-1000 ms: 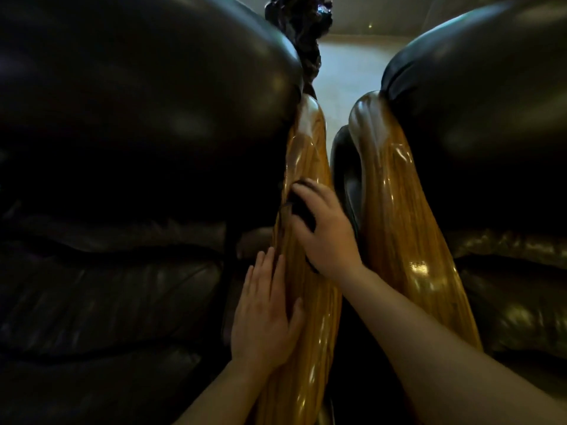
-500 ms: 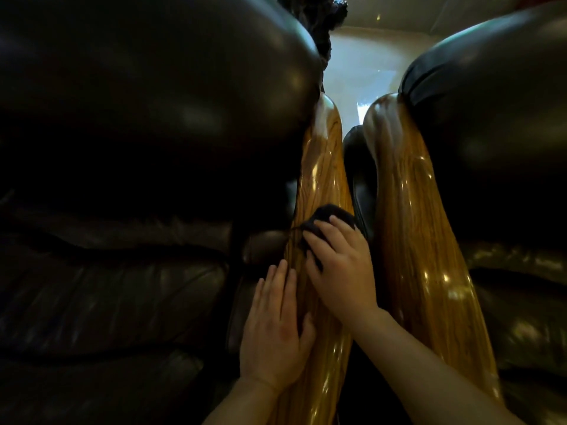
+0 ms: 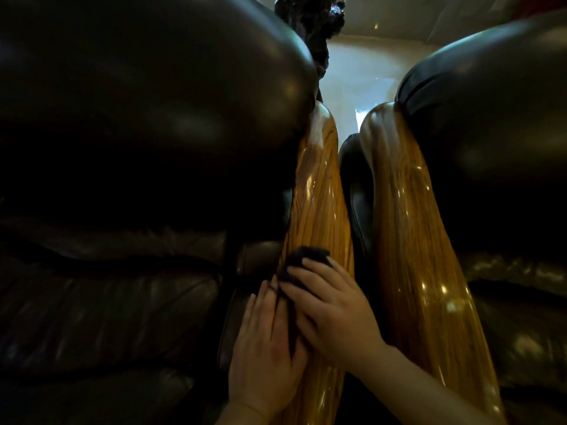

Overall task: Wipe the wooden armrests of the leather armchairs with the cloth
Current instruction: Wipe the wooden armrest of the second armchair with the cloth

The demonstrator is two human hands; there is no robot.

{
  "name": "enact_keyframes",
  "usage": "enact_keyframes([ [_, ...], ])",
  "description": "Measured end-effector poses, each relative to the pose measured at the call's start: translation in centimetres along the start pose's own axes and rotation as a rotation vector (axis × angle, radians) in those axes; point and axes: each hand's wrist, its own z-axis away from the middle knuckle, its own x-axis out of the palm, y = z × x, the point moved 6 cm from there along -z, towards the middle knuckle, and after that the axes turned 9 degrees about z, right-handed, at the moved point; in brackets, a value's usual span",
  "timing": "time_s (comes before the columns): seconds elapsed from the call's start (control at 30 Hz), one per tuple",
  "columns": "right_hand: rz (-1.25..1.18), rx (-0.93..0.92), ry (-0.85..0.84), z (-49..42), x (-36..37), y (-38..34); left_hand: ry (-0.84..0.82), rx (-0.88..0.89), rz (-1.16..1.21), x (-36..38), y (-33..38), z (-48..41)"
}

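Note:
Two dark leather armchairs stand side by side, each with a glossy wooden armrest. The left chair's armrest (image 3: 319,191) runs down the middle of the view. My right hand (image 3: 334,308) presses a dark cloth (image 3: 302,259) onto it, the cloth bunched under my fingers. My left hand (image 3: 267,342) lies flat on the inner side of the same armrest, fingers together, touching the cloth's lower edge. The right chair's armrest (image 3: 411,240) lies parallel, untouched.
The left armchair's back (image 3: 147,118) and seat cushion (image 3: 107,302) fill the left side. The right armchair's back (image 3: 491,142) fills the right. A narrow gap separates the armrests. A dark carved ornament (image 3: 310,19) stands beyond, with pale floor (image 3: 362,75) behind.
My right hand has slid the cloth down the left armrest toward me, closing up against my left hand. The camera has moved closer.

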Motion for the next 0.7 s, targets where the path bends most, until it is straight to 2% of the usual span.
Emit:
enact_keyframes([
  [0.07,-0.024,0.048,0.035,0.7,0.0,1.6,-0.006,0.025,-0.001,0.2,0.0,-0.1],
  [0.2,-0.223,0.601,0.159,-3.0,0.1,5.3,-0.016,0.042,-0.025,0.3,-0.1,0.0],
  [0.23,-0.24,0.659,0.175,-3.0,0.1,5.1,-0.009,0.052,-0.04,0.3,0.0,0.0],
  [0.4,-0.211,0.48,0.147,-0.4,0.3,3.9,0.023,0.257,-0.158,0.8,1.2,0.1],
  [0.57,-0.227,0.575,0.16,-6.2,0.3,7.9,0.1,0.328,-0.151,1.0,0.7,-0.1],
  [0.63,-0.108,0.416,0.113,-6.0,0.1,6.3,0.137,0.336,-0.131,1.0,0.4,-0.3],
  [0.7,-0.023,0.147,0.055,-3.8,0.0,3.5,0.172,0.334,-0.105,1.0,0.3,-0.3],
])
